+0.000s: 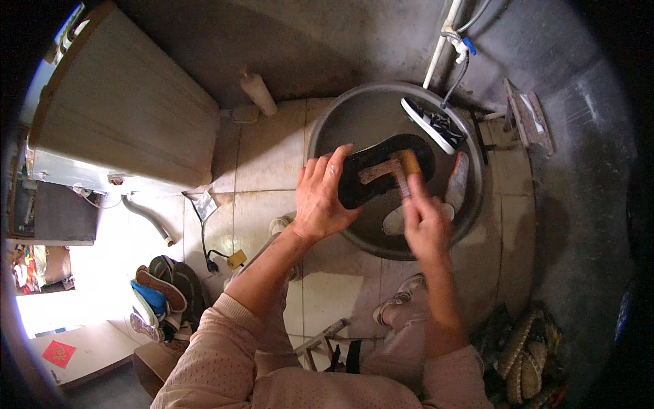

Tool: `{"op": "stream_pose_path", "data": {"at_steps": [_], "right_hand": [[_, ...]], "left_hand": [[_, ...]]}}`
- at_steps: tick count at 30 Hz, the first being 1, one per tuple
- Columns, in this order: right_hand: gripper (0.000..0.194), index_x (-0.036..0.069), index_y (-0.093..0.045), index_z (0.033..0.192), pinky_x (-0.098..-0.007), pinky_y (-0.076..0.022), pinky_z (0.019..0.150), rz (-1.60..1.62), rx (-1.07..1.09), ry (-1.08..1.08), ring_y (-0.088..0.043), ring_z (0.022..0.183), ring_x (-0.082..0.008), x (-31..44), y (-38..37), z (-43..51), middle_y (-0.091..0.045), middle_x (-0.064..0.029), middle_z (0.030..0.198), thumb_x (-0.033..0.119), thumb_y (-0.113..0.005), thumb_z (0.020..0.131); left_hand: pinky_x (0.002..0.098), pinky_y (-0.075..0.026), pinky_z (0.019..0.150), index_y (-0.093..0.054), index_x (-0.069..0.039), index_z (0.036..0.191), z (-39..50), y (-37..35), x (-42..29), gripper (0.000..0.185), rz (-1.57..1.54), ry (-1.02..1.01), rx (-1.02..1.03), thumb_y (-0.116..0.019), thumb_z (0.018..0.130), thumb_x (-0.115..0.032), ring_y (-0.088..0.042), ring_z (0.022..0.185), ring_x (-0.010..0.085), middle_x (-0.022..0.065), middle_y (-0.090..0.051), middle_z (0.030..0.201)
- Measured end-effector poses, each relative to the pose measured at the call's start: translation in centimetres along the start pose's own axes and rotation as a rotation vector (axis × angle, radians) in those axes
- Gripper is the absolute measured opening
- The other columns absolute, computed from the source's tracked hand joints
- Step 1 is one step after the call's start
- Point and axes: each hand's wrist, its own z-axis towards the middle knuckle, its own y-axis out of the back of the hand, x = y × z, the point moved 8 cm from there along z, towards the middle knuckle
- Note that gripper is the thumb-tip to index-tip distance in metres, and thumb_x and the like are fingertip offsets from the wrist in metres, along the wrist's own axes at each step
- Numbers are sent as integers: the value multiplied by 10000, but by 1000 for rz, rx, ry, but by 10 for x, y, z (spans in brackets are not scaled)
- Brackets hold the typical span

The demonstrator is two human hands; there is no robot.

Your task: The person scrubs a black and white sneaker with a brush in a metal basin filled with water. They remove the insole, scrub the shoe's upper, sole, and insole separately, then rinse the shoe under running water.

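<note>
My left hand (324,191) grips the heel or toe end of a shoe with a black sole (357,176), its sole turned up. In my right hand (426,220) is a scrub brush (410,164), its bristles against the sole; the hand is slightly blurred. Both are above a large round dark basin (319,122). Inside the basin a black and white sneaker (431,125) leans at the upper right rim. A grey and red item (457,179) and a pale oval item (396,221), perhaps an insole, lie in the basin near my right hand.
A white pipe with a blue-handled tap (467,47) stands behind the basin. At right is a small wooden stool or rack (531,120). A washing machine or cabinet (122,102) is at upper left, with a drain hose (148,220), a power cord (203,235) and piled shoes (163,291) below.
</note>
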Motion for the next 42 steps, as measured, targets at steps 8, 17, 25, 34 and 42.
{"op": "stream_pose_path", "data": {"at_steps": [8, 17, 25, 34, 42], "right_hand": [[435, 180, -555, 1351, -461, -493, 652, 174, 149, 25, -621, 710, -366, 34, -24, -20, -610, -195, 779, 247, -600, 924], [475, 162, -512, 1384, -470, -493, 597, 32, 24, 103, -624, 713, -373, 24, -22, -20, -613, -203, 845, 257, -597, 927], [454, 212, -529, 1376, -470, -494, 668, 63, -27, -7, -629, 784, -363, -5, -11, -1, -620, -183, 844, 313, -582, 937], [482, 156, -491, 1396, -476, -494, 697, 159, 29, -11, -632, 789, -403, 15, -25, -6, -645, -233, 906, 258, -588, 935], [436, 153, -530, 1362, -473, -495, 690, -5, 30, -153, -630, 766, -384, -17, -14, 3, -631, -205, 809, 290, -555, 950]], "left_hand": [[444, -409, 886, -404, -114, 1361, -2, -7, 4, 977, -14, 6, -7, -850, 494, -170, -516, 1039, 350, 129, -556, 1141], [433, -411, 855, -393, -139, 1376, -4, -17, 0, 959, 17, -34, -40, -840, 532, -219, -524, 985, 324, 103, -562, 1078], [424, -418, 813, -389, -147, 1382, -2, -12, -12, 958, 6, -30, -69, -831, 532, -183, -523, 967, 324, 99, -562, 1044], [421, -412, 807, -386, -161, 1391, -9, -23, -22, 956, -24, -58, -23, -810, 535, -154, -528, 942, 324, 95, -570, 1038], [420, -413, 835, -377, -170, 1408, -7, -22, -24, 981, -68, -58, 11, -813, 530, -166, -523, 965, 321, 97, -571, 1072]]}}
